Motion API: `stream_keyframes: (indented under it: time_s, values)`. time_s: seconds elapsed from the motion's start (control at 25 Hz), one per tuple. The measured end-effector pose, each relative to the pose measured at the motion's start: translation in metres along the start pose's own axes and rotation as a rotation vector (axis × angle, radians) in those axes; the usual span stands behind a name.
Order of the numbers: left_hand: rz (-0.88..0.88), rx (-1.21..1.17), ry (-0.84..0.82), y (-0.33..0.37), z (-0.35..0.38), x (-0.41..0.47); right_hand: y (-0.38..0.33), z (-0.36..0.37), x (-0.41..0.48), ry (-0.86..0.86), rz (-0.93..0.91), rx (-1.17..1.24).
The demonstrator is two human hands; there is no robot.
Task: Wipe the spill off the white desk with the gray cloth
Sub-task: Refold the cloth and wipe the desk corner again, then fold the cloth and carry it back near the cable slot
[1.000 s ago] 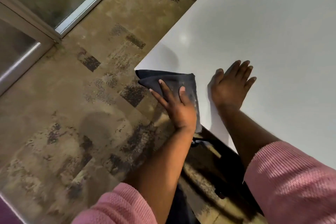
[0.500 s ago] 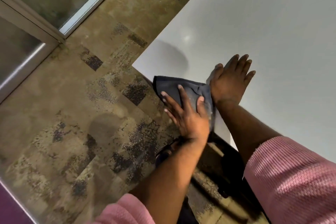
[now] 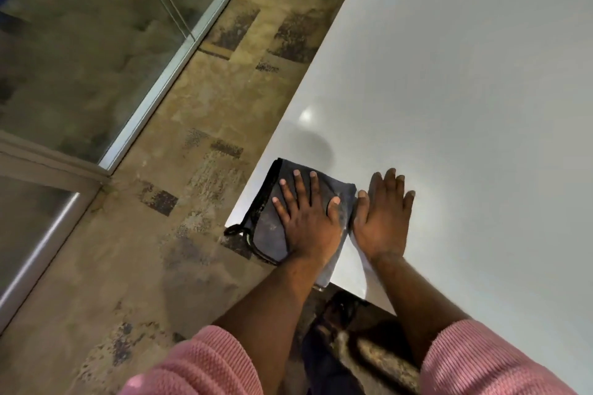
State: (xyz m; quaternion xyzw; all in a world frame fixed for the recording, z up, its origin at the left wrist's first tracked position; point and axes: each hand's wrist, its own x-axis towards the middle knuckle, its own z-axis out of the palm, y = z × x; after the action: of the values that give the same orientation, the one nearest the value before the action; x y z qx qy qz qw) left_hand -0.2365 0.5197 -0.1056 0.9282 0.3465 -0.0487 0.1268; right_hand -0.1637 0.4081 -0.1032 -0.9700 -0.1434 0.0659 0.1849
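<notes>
Left hand [image 3: 308, 221] flat on gray cloth [image 3: 269, 228], desk [image 3: 465, 106] corner.

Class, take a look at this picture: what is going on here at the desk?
A person in pink knitted sleeves is wiping a white desk with a dark gray cloth. The left hand presses flat on the cloth at the desk's near left corner, where part of the cloth hangs over the edge. The right hand lies flat on the bare desktop right beside it. No spill is clearly visible on the surface.
</notes>
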Motion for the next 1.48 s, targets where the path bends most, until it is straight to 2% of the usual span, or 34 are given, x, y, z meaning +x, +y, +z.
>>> stream_keyframes:
  time_s: [0.2, 0.44, 0.56, 0.72, 0.96, 1.32, 1.48]
  values:
    - [0.042, 0.083, -0.161, -0.013, -0.037, 0.008, -0.003, -0.011, 0.002, -0.121, 0.033, 0.067]
    - [0.338, 0.240, -0.265, -0.028, -0.095, 0.051, -0.035, -0.046, -0.009, -0.172, -0.041, 0.162]
    - [0.440, 0.325, -0.338, -0.035, -0.106, 0.076, -0.054, -0.044, -0.009, -0.193, -0.007, 0.202]
    - [0.557, 0.399, -0.343, -0.041, -0.115, 0.098, -0.075, -0.042, -0.005, -0.189, 0.108, 0.205]
    - [0.650, 0.585, -0.339, -0.044, -0.129, 0.122, -0.098, -0.057, 0.002, -0.206, 0.205, 0.032]
    - [0.754, 0.432, -0.401, -0.056, -0.178, 0.116, -0.103, -0.110, -0.034, -0.123, 0.329, 0.046]
    - [0.923, 0.302, -0.391, -0.048, -0.207, 0.098, -0.109, -0.134, -0.053, -0.123, 0.206, 0.082]
